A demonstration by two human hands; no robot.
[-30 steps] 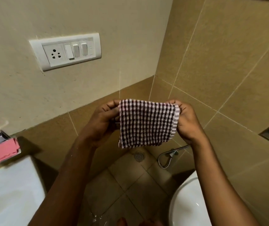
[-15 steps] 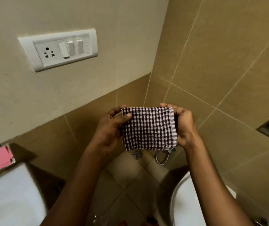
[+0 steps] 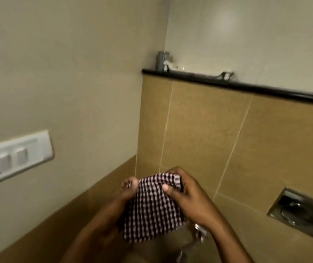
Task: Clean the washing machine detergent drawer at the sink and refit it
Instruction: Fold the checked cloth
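Note:
A dark red and white checked cloth hangs folded between my two hands in front of the tiled wall corner. My left hand pinches its upper left edge. My right hand grips the upper right corner, thumb lying across the front of the cloth. The detergent drawer and the sink are out of view.
A white switch plate is on the left wall. A black ledge tops the tan tiles, with a grey cup and a metal piece on it. A steel flush plate sits at the right. A chrome fitting shows below the cloth.
The view has swung upward and right, so the hands and cloth sit lower in the frame. The hands have come closer together and the cloth is folded narrower.

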